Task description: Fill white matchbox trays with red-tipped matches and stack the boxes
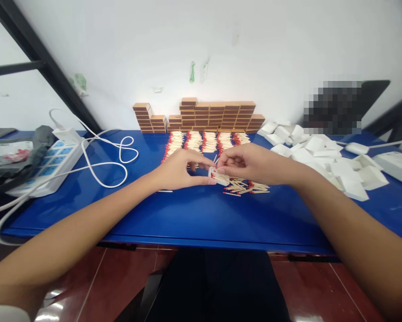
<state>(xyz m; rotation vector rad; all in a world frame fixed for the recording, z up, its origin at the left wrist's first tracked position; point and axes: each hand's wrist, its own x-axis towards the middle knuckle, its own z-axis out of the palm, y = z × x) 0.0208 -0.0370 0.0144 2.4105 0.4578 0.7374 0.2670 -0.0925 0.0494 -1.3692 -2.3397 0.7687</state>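
Note:
Between thumb and fingers, my left hand [184,170] grips the left end of a small white tray [222,182] with red-tipped matches inside. My right hand [243,163] is closed over the tray, its thumb and fingertips pinched at the match heads; whatever it pinches is too small to name. Just right of the tray and below it lie loose matches [241,188]. Beyond my hands, several piles of matches [192,141] stand side by side, heads to the left.
Stacked brown matchboxes [209,115] line the wall. White empty trays [316,150] are heaped at the right. A power strip [58,163] and looping white cables [108,163] lie left on the blue table [201,223]. A dark bag [36,145] sits far left.

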